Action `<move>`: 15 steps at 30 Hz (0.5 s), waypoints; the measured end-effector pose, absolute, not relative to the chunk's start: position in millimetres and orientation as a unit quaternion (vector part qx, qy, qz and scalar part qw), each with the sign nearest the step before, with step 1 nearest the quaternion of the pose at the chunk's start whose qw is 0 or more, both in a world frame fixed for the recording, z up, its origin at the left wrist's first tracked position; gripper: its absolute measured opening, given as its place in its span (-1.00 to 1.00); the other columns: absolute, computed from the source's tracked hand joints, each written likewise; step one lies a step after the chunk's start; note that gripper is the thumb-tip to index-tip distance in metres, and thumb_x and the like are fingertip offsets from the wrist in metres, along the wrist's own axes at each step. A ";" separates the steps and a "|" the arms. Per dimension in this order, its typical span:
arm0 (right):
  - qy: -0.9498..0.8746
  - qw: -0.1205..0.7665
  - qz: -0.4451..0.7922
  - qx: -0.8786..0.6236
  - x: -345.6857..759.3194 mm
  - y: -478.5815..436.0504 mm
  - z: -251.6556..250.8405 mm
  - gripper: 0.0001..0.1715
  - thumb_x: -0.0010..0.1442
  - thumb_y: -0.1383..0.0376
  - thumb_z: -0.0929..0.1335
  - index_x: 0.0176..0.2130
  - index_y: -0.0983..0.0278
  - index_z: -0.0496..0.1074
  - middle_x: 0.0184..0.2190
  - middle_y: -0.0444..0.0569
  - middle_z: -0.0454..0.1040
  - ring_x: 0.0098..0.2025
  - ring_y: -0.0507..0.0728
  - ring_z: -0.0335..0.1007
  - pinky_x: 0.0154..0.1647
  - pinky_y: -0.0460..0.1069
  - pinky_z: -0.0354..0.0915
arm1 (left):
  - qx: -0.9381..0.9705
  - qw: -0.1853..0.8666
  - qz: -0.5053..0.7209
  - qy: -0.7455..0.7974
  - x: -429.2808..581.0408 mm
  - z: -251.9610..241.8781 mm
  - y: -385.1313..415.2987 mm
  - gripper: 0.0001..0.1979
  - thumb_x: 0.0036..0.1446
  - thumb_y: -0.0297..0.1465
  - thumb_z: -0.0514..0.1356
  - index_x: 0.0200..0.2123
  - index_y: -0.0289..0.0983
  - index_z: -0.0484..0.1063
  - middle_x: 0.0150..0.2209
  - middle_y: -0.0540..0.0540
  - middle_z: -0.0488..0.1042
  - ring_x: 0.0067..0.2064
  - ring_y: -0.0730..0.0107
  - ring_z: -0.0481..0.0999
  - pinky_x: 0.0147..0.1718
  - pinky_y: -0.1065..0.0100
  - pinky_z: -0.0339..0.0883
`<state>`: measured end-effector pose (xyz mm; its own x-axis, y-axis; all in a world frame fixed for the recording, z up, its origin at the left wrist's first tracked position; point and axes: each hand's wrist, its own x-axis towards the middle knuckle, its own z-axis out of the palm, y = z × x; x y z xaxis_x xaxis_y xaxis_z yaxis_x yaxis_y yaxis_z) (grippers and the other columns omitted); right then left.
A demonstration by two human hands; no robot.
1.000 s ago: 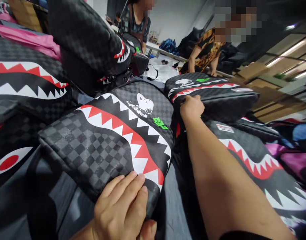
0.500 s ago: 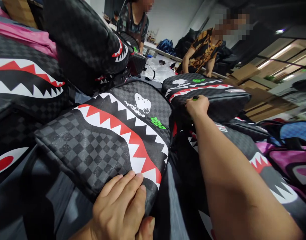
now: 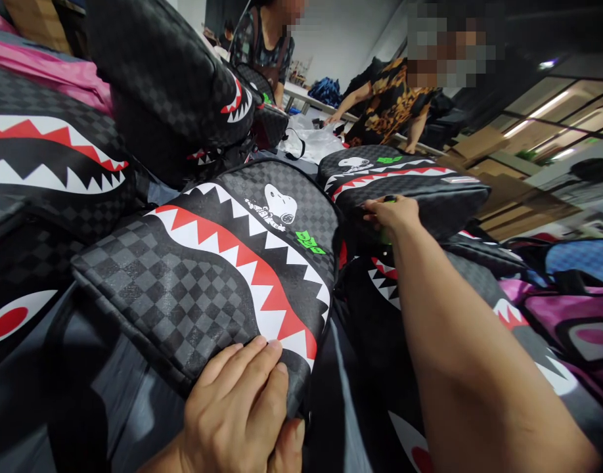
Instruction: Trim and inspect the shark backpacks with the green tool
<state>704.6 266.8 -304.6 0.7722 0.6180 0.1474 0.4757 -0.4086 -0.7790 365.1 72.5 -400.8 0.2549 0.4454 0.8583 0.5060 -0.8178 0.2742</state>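
Observation:
A black-and-grey checked backpack (image 3: 203,276) lies in front of me, printed with a red and white toothed mouth, a white cartoon dog and green notes. Across its near lower corner my left hand (image 3: 242,401) rests flat, fingers stretched out together and the thumb by the edge. My right hand (image 3: 397,213) is beyond the backpack's right side, close to a second checked backpack (image 3: 404,187) of like print. Its fingers are closed round a small black-and-green thing, mostly hidden, whose kind I cannot make out.
More checked bags (image 3: 45,157) are piled at the left, with pink cloth (image 3: 50,69) on top. Pink bags (image 3: 572,315) and a blue bag (image 3: 584,259) lie at the right. Two co-workers stand behind, near a clear plastic bag (image 3: 311,141). Cardboard (image 3: 479,148) is stacked at the far right.
My right hand has shifted slightly right and down, and more green shows beneath it. My left hand has stayed put. The co-worker at the right has stretched an arm out leftward.

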 end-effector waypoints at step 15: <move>-0.273 0.590 0.138 -0.747 693.0 271.1 -295.6 -0.65 0.36 0.39 0.25 -0.47 0.25 0.13 -0.58 -0.28 0.22 -0.62 -0.11 0.07 -0.61 -0.16 0.00 | -0.790 0.014 -0.531 -0.307 365.2 -401.1 70.6 -0.70 0.23 -0.34 0.05 -0.22 -0.36 0.54 -0.15 -0.19 0.65 -0.08 0.20 0.65 -0.11 0.26 0.46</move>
